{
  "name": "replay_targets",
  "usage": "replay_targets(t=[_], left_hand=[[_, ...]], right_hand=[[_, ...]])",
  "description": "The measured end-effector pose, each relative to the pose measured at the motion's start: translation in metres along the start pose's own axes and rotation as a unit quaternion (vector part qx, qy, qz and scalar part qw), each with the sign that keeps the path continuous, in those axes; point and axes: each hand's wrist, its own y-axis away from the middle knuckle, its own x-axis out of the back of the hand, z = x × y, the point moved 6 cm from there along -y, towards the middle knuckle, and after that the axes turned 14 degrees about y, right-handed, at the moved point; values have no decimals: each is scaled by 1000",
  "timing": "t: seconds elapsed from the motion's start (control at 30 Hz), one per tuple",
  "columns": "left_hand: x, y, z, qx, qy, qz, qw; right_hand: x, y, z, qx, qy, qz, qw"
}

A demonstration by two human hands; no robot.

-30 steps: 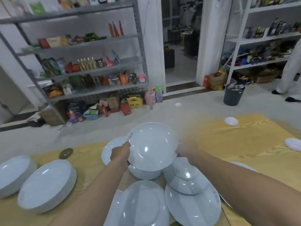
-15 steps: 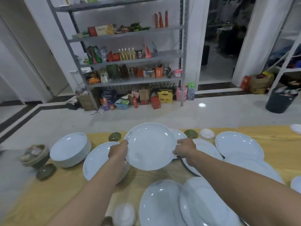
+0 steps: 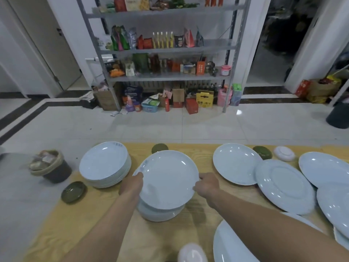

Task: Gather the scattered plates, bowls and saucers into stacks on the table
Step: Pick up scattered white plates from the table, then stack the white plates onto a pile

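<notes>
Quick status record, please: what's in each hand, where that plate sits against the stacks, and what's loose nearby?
left hand: grips the left rim of the plate
right hand: grips the right rim of the plate
plate: face up, over the short stack; cannot tell whether they touch
tall stack: left of the short stack, apart from it
loose on table: green saucer near the left end; face-down plate to the right
stacking step: not yet finished, both hands on the plate
</notes>
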Motion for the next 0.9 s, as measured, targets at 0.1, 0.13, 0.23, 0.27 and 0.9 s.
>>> replay_targets(t=[0.1,0.13,0.23,0.27,0.9], left_hand=[[3,-18,-14,-4,-32,-8,999],[3,-24,-19,-6,-40,-11,999],[4,-30,-24,-35,-91,4,995],[4,-32,-24,-49,-125,14,991],[-17,11,-1,-209,-333,9,919]], right_hand=[[-20,-3,1,-12,16,-6,1000],[-24,-5,1,-12,20,-5,1000],[-34,-7,1,0,26,-6,1000],[-36,-8,1,4,29,-7,1000],[-5,9,-7,161,415,7,895]])
